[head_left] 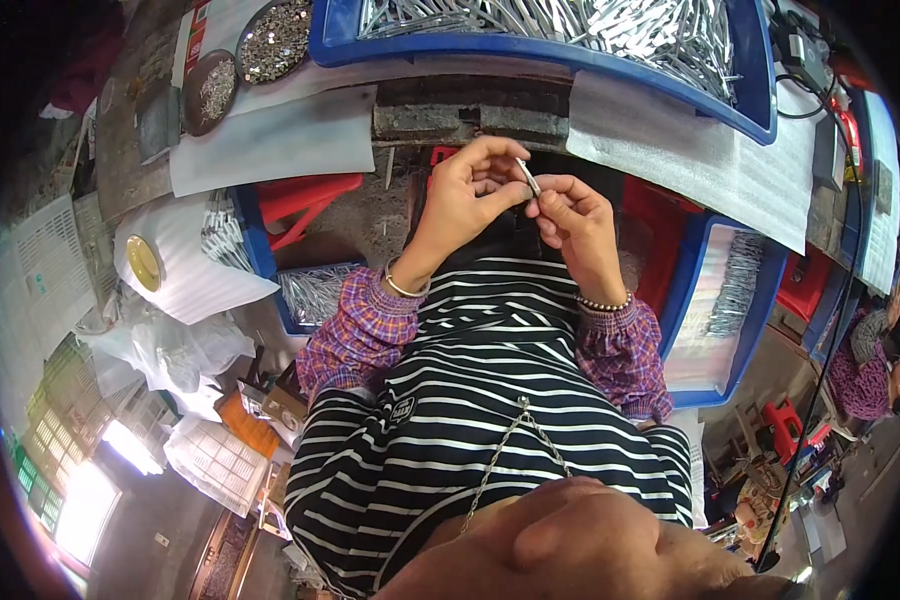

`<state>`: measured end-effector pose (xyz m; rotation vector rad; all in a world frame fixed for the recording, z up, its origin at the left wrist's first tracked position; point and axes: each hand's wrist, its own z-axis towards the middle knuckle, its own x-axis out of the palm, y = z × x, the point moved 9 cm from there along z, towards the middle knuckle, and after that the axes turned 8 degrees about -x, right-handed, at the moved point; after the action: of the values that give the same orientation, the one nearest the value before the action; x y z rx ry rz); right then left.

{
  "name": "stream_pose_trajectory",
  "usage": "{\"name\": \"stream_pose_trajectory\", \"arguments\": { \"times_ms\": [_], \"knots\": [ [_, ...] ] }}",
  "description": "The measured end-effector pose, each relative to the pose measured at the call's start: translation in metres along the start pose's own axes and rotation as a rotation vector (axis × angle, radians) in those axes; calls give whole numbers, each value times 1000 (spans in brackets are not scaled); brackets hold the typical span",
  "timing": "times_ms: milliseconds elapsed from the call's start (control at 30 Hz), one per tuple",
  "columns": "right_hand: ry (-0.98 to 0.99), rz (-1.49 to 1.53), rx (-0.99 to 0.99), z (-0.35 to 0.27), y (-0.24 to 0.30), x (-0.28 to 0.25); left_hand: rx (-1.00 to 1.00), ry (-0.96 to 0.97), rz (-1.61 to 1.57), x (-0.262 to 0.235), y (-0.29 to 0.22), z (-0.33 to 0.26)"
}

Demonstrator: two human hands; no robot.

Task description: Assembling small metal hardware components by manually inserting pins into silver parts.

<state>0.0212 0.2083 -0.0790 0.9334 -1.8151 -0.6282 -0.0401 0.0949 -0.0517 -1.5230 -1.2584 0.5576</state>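
Note:
A slim silver metal piece [530, 178] is held up between my two hands, in front of the bench edge. My left hand [473, 187] pinches it between thumb and fingers. My right hand [576, 218] is closed on its lower end with thumb and fingertips. My fingers cover part of the piece, so its exact kind cannot be told. Straight beyond my hands lies a dark metal block [470, 122] set along the bench edge. Past it stands a large blue tray [540, 55] heaped with shiny, narrow metal parts.
Two round dishes of small metal bits, one brown [192, 92] and one dark [304, 62], sit at the far left. Blue trays [722, 385] of parts flank me. White foam sheets [270, 150] cover the bench. A red stool [305, 205] stands left; another person [870, 370] sits far right.

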Motion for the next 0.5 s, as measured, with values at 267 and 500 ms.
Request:
{"name": "stream_pose_trajectory", "arguments": {
  "times_ms": [267, 500],
  "knots": [
    [39, 124, 41, 0, -5, 2, -36, 61, 45, 3, 7, -1],
    [35, 140, 7, 0, -3, 4, 116, -56, 124, 3, -3, -7]
  ]
}}
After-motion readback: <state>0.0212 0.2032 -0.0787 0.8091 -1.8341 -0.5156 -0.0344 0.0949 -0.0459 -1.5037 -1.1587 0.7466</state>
